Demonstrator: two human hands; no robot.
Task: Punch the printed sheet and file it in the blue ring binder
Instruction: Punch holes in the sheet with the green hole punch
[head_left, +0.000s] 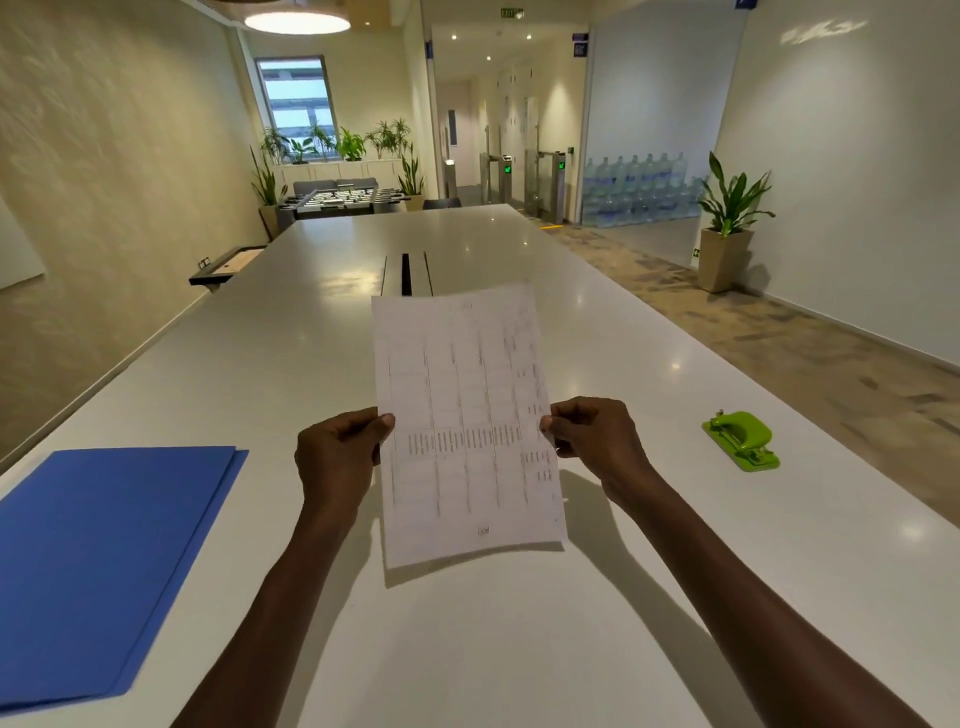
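Note:
I hold the printed sheet (467, 421) upright above the white table, its table of small print facing me. My left hand (340, 449) pinches the sheet's left edge and my right hand (589, 434) pinches its right edge. The blue binder (104, 561) lies closed and flat on the table at the near left, apart from both hands. A green hole punch (740, 439) sits on the table to the right, an arm's reach from my right hand.
The long white table (467, 244) stretches ahead with a dark cable slot (406, 273) along its middle. A potted plant (727, 234) stands on the floor at the right. A foosball table (340, 201) and more plants are beyond the far end.

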